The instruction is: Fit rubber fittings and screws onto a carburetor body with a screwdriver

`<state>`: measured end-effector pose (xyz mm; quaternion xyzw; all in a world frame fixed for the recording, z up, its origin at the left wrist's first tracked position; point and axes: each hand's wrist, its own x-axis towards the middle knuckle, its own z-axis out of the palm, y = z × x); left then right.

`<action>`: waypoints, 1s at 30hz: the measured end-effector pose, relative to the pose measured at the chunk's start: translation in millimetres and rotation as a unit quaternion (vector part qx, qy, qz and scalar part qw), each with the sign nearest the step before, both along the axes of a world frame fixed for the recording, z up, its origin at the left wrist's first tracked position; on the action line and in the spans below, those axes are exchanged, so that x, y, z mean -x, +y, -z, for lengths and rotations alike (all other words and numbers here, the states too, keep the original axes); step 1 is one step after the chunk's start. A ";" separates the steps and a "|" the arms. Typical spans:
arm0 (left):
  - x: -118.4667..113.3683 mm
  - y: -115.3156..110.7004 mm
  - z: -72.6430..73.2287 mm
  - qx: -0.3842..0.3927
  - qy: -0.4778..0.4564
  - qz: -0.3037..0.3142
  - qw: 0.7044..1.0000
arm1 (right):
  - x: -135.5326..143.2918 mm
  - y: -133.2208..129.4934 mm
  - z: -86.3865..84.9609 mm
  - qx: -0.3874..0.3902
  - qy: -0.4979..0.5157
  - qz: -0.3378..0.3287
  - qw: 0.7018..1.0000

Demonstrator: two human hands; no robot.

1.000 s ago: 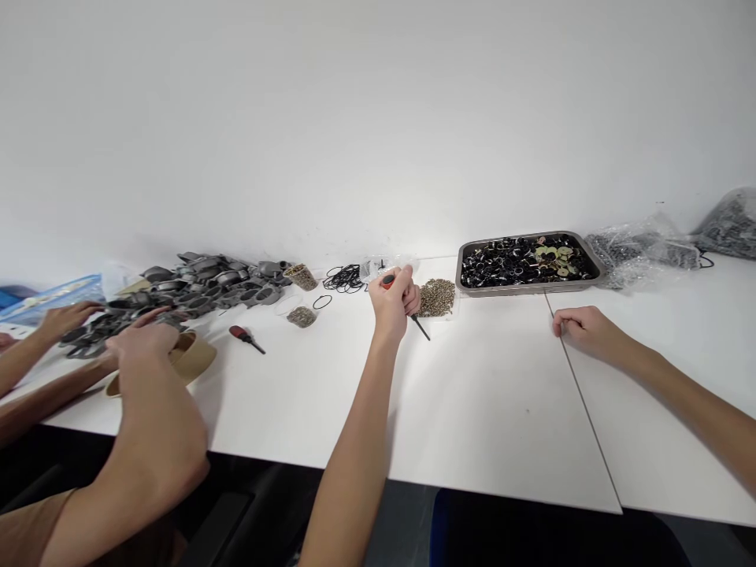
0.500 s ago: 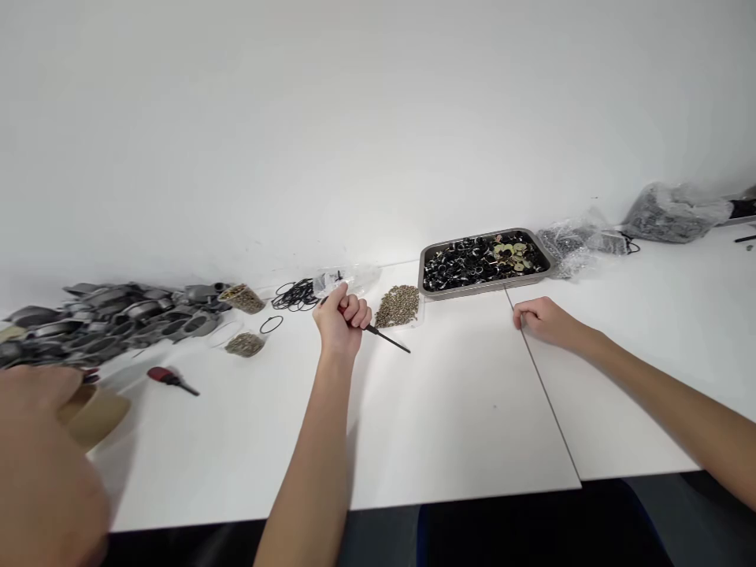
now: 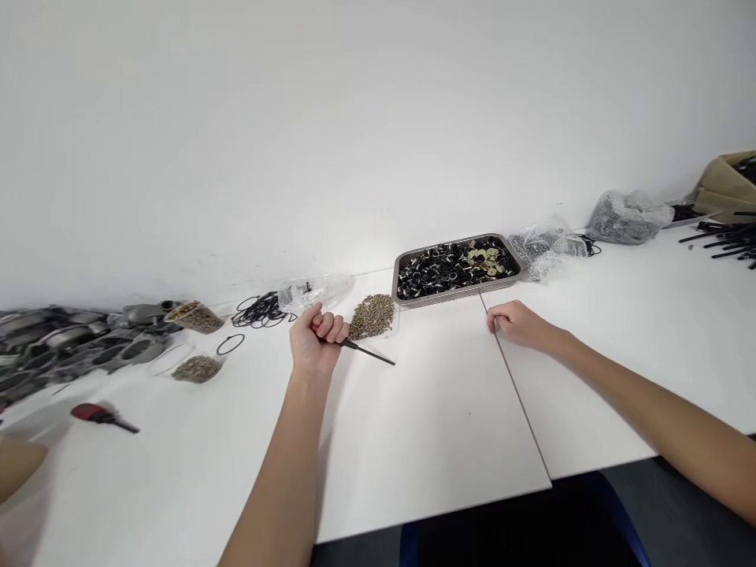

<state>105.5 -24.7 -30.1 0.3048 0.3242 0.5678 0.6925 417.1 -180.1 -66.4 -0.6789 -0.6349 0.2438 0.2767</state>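
My left hand (image 3: pixel 319 337) is closed around the red handle of a screwdriver (image 3: pixel 372 354), whose dark shaft points right, above the white table. Just beyond that hand lies a heap of small brass-coloured screw-like parts (image 3: pixel 373 315) on a clear tray. My right hand (image 3: pixel 513 323) rests on the table by the seam, fingers curled in, with nothing visible in them. Behind it stands a metal tray (image 3: pixel 434 299) of black ring-like parts and yellowish discs. A bundle of black rubber rings (image 3: pixel 260 310) and a clear plastic bag (image 3: pixel 316 293) lie beyond my left hand.
Grey moulded parts (image 3: pixel 76 339) are piled at left, near a tipped cup of small parts (image 3: pixel 198 316) and a small heap (image 3: pixel 197 368). A second screwdriver (image 3: pixel 103 416) lies in front. Plastic bags (image 3: pixel 626 216), black rods (image 3: pixel 732 240) and a box (image 3: pixel 724 189) stand at right.
The view has turned right, so the table's things appear further left and the box and rods show at right. Another person's hand at far left has mostly left view. My grips are unchanged.
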 end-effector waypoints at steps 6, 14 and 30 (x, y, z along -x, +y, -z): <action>-1.9 -1.5 -1.6 0.017 0.001 0.007 1.000 | -1.8 2.7 6.0 -0.042 0.002 -0.006 0.999; -0.3 -0.1 -0.5 0.045 -0.005 0.005 0.999 | -3.5 3.3 9.5 -0.049 0.002 -0.006 0.999; 1.3 3.9 7.0 0.047 -0.039 0.032 0.998 | -2.8 1.7 8.3 -0.039 -0.010 -0.009 0.999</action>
